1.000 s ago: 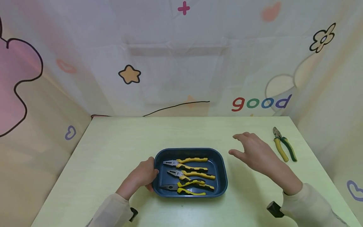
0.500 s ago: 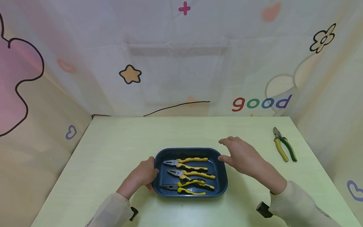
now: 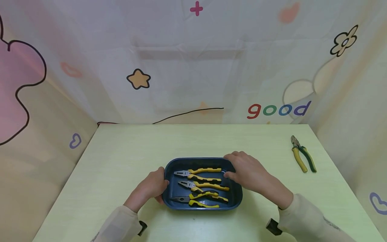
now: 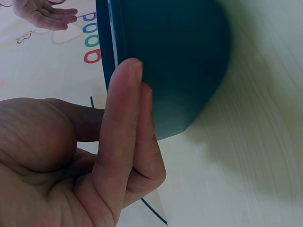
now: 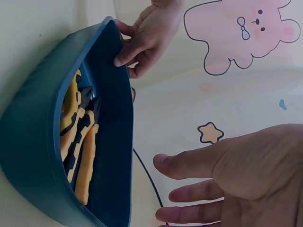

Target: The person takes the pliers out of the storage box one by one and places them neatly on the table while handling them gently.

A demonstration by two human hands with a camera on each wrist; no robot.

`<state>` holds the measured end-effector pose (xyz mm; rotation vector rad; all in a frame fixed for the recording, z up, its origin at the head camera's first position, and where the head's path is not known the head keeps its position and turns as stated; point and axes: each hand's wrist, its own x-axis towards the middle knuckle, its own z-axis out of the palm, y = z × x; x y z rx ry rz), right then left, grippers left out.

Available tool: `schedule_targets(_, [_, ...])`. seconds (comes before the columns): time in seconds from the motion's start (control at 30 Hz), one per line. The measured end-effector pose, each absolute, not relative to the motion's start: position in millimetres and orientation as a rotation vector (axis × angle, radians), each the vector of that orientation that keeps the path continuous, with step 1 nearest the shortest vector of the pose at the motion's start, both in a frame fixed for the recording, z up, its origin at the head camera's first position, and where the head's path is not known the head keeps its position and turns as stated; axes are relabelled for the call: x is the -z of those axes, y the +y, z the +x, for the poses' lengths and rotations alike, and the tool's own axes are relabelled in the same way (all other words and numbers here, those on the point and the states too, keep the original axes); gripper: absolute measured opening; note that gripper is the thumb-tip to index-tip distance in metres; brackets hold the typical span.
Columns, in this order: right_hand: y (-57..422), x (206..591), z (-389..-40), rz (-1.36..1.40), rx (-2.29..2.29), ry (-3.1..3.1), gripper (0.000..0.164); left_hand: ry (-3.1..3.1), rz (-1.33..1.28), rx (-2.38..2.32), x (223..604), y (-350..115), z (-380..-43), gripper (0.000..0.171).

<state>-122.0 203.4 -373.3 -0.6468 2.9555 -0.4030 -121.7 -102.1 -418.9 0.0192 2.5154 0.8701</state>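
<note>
A dark blue rectangular tray (image 3: pixel 205 209) sits at the middle front of the table. Inside lie three pairs of pliers with yellow and black handles: combination pliers (image 3: pixel 205 169) at the back, a second pair (image 3: pixel 213 186) below, and long-nose pliers (image 3: pixel 181 199) overlapping it in front. My left hand (image 3: pixel 152 185) pinches the tray's left rim, thumb over the edge; in the left wrist view its fingers (image 4: pixel 122 94) lie against the outer wall. My right hand (image 3: pixel 249 173) hovers over the right rim, thumb and fingers spread. The right wrist view shows nothing between its fingers (image 5: pixel 194 213).
Diagonal cutting pliers (image 3: pixel 297 147) with one yellow and one green handle lie at the table's right side, handles spread. A printed curtain (image 3: pixel 187 84) stands behind the pale table (image 3: pixel 121 148) and along both sides.
My right hand has moved left and slightly toward me, from beside the tray to over its right rim. The left hand, tray and pliers stay as they were.
</note>
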Motion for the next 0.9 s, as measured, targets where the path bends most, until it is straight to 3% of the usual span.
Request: schedule_targets(0.9, [181.3,399.1,-128.6,-0.708,0.426,2.896,0.049,2.514,0.030,-0.887,418.1,-102.3,-120.6,0.026])
